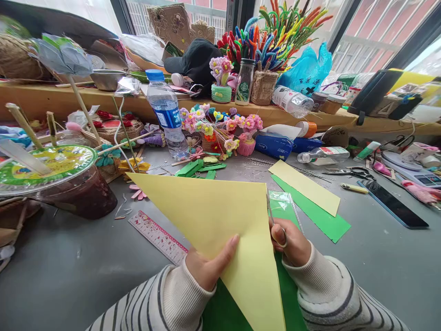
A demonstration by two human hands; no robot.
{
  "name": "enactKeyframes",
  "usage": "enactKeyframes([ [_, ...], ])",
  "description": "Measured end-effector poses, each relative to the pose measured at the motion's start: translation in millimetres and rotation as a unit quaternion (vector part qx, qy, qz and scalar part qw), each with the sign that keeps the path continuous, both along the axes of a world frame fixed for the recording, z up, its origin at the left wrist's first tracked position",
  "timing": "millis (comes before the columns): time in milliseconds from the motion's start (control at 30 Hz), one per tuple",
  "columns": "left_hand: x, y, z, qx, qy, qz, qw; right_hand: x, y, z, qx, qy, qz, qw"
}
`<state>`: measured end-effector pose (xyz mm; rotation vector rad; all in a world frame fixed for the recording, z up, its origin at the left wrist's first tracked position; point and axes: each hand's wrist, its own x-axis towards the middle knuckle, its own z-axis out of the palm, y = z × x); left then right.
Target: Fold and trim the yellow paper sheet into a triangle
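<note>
Head view: the left hand pinches the near edge of a yellow paper triangle, held above the grey surface. The right hand grips scissors at the paper's right edge. A pink ruler lies just left; a yellow strip lies further right.

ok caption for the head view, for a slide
Left hand holds folded yellow paper; right hand works scissors along its edge.

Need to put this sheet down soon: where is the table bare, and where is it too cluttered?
Bare grey table lies left of the ruler, below the lidded cup. More lies right of the green strip, below the phone. The stretch near the water bottle and the flower pots is crowded.
</note>
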<state>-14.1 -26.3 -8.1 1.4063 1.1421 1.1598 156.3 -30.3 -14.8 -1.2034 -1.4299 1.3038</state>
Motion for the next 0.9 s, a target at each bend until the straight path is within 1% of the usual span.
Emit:
enactKeyframes([
  [300,0.2,-2.1,-2.4,0.008,-0.005,0.005,1.000,-0.9,0.7,-0.2,-0.003,0.011,0.004,1.000],
  [467,-1.4,-2.5,-3.5,0.022,0.022,0.015,0.999,-3.4,0.1,-1.0,-0.019,0.022,-0.010,1.000],
  [667,-2.1,-2.6,-2.3,0.032,0.045,0.006,0.998,-4.4,-0.2,-1.7,-0.027,0.030,-0.012,0.999],
  [900,-1.8,-2.6,-0.8,0.017,0.052,-0.007,0.999,-5.5,0.4,1.6,-0.035,0.035,-0.004,0.999],
])
